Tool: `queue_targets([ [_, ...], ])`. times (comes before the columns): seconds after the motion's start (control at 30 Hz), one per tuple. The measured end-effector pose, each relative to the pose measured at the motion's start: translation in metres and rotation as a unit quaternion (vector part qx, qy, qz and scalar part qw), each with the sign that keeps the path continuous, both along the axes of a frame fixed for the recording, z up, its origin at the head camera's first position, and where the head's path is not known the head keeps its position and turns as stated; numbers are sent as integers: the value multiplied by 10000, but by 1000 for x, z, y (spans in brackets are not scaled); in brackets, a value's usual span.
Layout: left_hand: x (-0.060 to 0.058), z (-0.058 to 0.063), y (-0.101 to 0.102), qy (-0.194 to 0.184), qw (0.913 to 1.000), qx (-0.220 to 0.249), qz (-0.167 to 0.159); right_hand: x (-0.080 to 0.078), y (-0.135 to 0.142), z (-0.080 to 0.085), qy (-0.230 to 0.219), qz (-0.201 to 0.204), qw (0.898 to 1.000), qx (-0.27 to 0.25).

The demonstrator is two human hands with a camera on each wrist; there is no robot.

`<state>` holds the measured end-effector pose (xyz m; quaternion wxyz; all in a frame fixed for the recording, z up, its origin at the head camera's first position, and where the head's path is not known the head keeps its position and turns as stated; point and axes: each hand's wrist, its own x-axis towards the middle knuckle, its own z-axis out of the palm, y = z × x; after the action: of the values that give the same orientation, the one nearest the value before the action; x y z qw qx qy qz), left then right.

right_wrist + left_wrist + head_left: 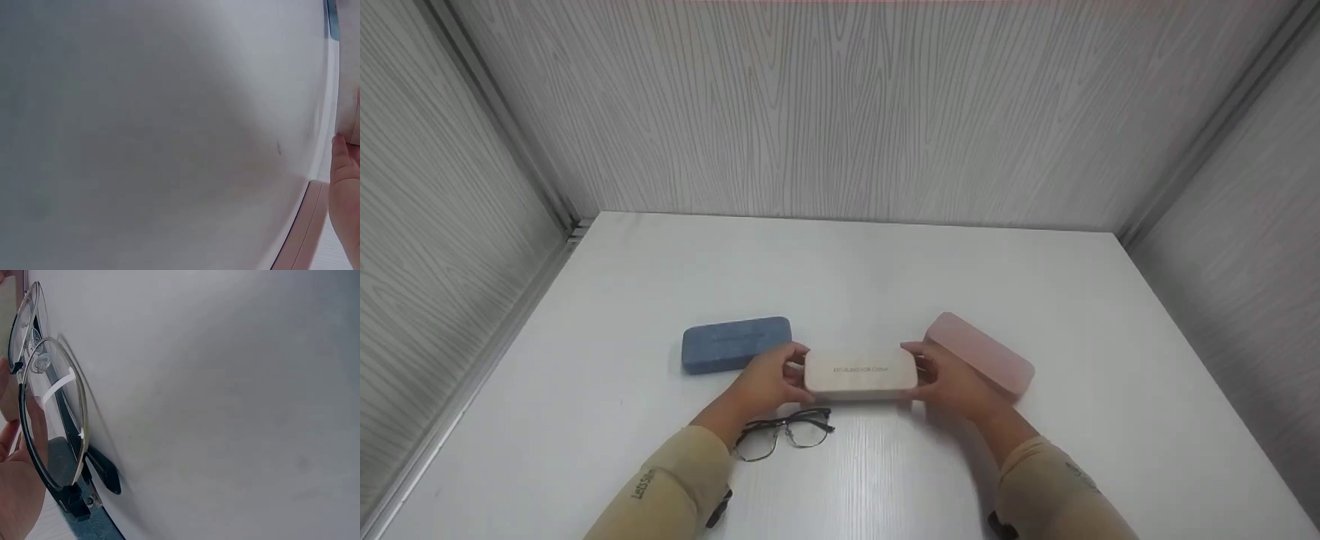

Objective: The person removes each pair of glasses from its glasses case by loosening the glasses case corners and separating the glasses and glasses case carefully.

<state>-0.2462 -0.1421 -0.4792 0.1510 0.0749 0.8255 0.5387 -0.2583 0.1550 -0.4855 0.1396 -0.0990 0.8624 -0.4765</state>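
Note:
A cream glasses case (pixel 860 373) with small print on its lid is held level between both hands in the head view. My left hand (pixel 767 381) grips its left end, thumb at the front and fingers behind. At the opposite end my right hand (pixel 955 381) holds it the same way. Black-and-metal-framed glasses (pixel 786 433) lie on the table just below the left hand. In the left wrist view the glasses (pixel 81 410) loom large, with the left hand (pixel 22 484) beyond them. The right wrist view catches the right hand (pixel 344 197) touching the case's (pixel 347 67) end.
A blue glasses case (pixel 735 345) lies behind the left hand. On the other side, a pink glasses case (pixel 981 355) sits at an angle, partly behind the right hand. The white table (pixel 855 277) meets grey wood-grain panels (pixel 840 112) at the back and sides.

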Motion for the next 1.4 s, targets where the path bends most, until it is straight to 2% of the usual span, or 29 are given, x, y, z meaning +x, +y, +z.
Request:
queue_targets([
  [0.3,-1,-4,1,35,9988,-489,5,-3,-5,-5,161,109,9996,226],
  [0.53,-2,-2,2,21,9988,-473,-87,-2,-5,-7,112,109,9992,369],
  [0.67,-1,-1,3,5,9980,-623,-113,-1,-5,-6,147,127,9988,457],
  [0.97,0,-2,2,231,9926,-1185,-132,-2,-9,-9,392,71,9947,947],
  [1.2,-1,-5,3,512,9891,-1378,-105,-2,-9,-9,314,-9,9948,966],
  [1.4,-2,-6,6,658,9816,-1789,-103,-4,-6,-7,211,89,9959,872],
])
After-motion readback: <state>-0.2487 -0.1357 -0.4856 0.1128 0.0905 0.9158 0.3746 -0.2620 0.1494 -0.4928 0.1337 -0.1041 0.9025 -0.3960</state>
